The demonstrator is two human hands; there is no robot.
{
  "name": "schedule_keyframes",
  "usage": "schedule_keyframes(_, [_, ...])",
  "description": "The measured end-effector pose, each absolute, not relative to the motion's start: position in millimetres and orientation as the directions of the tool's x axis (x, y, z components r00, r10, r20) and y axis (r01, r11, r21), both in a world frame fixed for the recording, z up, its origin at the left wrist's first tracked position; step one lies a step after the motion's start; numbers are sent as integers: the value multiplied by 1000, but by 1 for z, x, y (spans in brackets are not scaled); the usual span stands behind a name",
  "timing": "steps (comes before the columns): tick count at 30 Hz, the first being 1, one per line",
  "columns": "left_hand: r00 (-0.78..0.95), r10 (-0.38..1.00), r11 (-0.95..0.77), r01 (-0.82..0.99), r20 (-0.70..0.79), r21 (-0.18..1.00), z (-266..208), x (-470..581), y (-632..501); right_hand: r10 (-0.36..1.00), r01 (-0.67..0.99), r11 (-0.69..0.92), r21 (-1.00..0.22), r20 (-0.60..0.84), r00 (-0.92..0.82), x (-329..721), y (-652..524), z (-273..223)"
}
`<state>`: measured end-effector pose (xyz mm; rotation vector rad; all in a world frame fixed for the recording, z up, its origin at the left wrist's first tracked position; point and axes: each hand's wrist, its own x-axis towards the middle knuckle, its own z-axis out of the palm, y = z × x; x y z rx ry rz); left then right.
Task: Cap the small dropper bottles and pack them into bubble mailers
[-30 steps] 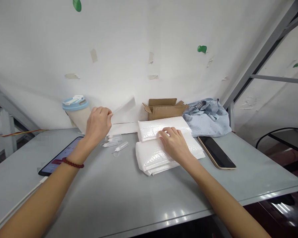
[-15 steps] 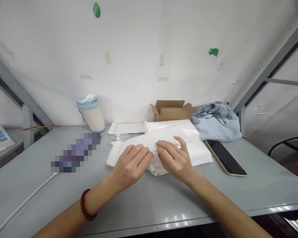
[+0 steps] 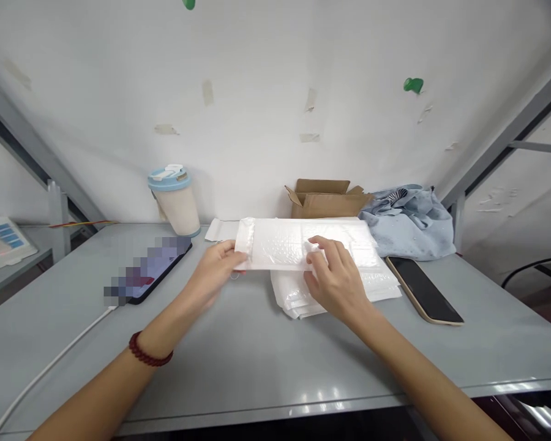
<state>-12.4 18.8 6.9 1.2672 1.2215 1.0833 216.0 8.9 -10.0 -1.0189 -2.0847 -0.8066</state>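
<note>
A white bubble mailer (image 3: 278, 242) is held out level above other mailers. My left hand (image 3: 213, 269) pinches its left end between thumb and fingers. A small red edge and a thin loop show just below those fingertips; I cannot make out what they belong to. My right hand (image 3: 337, 275) is at the mailer's front edge, fingers curved and apart, the fingertips over its bubbled surface. Underneath lies a stack of white bubble mailers (image 3: 298, 300), partly hidden by the held mailer and my right hand.
Behind the mailers stand an open cardboard box (image 3: 330, 205) and a light blue cloth (image 3: 408, 226). A phone (image 3: 425, 291) lies at right. Left are a lidded cup (image 3: 178, 205) and a blurred-screen phone (image 3: 153, 269) on a white cable (image 3: 55, 361). Metal posts flank the table.
My hands have moved apart, the left one leftward to the mailer's end. The mailer's bubbled face now shows, and small clear packets seen at its left are hidden. The view has shifted slightly.
</note>
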Motion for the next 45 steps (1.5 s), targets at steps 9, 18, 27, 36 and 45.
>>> schedule_keyframes(9, [473, 875, 23, 183, -109, 983, 2, 7, 2, 559, 748, 633, 199, 551, -620, 214, -2, -8])
schedule_keyframes(18, [378, 924, -43, 272, -66, 961, -6, 11, 1, 481, 690, 697, 195, 586, -652, 212, -5, -9])
schedule_keyframes(27, [232, 970, -41, 442, -70, 896, 2, -10, 20, 524, 755, 629, 183, 618, -586, 216, 1, -5])
schedule_keyframes(36, [168, 986, -150, 877, 1, 456, -16, -46, 42, 574, 829, 552, 86, 682, -453, 224, 10, -6])
schedule_keyframes(45, [161, 986, -104, 781, -38, 616, 2, -47, 42, 619, 843, 530, 89, 639, -457, 223, 11, -6])
